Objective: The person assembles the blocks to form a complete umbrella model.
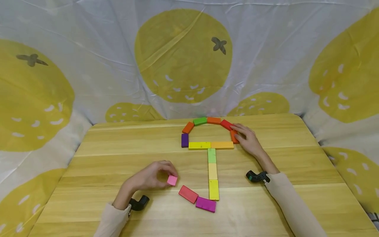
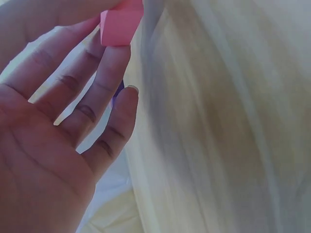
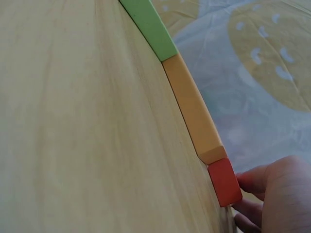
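In the head view, my left hand [image 1: 158, 174] pinches a small pink block [image 1: 172, 180] just above the table, left of a coral-red block [image 1: 188, 194]. The left wrist view shows this pink block [image 2: 119, 28] at the fingertips, the other fingers spread below. My right hand [image 1: 248, 140] reaches to the right end of a block arch, its fingertips touching the red block [image 1: 226, 124] and the orange-red block [image 1: 234, 137]. In the right wrist view, fingertips rest against the end of the red block [image 3: 225, 182]; part of that hand is out of frame.
The arch continues through an orange block [image 1: 214, 120], a green block [image 1: 200, 121] and a purple block [image 1: 185, 140]. A yellow block [image 1: 199, 145] and a light-orange block [image 1: 222, 145] run below, above an upright row. A magenta block [image 1: 206, 204] touches the coral-red one.
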A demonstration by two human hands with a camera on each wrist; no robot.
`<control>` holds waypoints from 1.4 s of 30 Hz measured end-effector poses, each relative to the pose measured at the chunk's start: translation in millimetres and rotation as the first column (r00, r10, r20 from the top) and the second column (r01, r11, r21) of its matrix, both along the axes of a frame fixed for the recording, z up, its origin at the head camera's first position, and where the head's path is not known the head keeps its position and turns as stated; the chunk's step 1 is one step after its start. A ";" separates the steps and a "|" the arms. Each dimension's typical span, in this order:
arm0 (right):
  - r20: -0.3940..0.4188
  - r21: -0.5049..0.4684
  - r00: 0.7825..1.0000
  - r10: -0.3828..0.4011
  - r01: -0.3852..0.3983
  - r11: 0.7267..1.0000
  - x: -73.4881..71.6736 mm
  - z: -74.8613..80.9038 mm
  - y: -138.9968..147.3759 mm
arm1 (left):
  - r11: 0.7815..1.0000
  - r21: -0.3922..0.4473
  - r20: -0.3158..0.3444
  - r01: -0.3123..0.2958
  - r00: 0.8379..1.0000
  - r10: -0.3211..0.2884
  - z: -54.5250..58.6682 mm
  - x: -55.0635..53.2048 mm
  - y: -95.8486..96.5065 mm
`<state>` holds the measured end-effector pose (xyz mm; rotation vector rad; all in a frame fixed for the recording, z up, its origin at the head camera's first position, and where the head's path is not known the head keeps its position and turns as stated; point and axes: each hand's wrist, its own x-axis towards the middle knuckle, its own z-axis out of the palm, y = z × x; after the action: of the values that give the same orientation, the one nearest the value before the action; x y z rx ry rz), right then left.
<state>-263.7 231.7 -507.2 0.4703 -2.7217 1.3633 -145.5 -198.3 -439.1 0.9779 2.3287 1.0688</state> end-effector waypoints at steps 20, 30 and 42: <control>0.005 0.016 1.000 -0.004 0.004 1.000 0.5 4.0 0.3 | 0.999 -0.034 0.048 0.014 0.999 -0.013 -5.9 0.0 13.1; 0.006 0.029 1.000 0.005 -0.006 1.000 1.7 1.5 -0.6 | 0.998 -0.064 0.082 -0.002 0.997 0.007 -9.4 5.7 21.8; -0.010 0.052 1.000 0.013 -0.012 0.999 0.6 2.5 -1.6 | 0.998 -0.057 0.040 0.015 0.999 -0.013 -10.7 7.5 26.9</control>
<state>-263.1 230.1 -504.6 0.4972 -2.7571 1.2916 -137.9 -171.4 -449.8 0.9420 2.3040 1.0008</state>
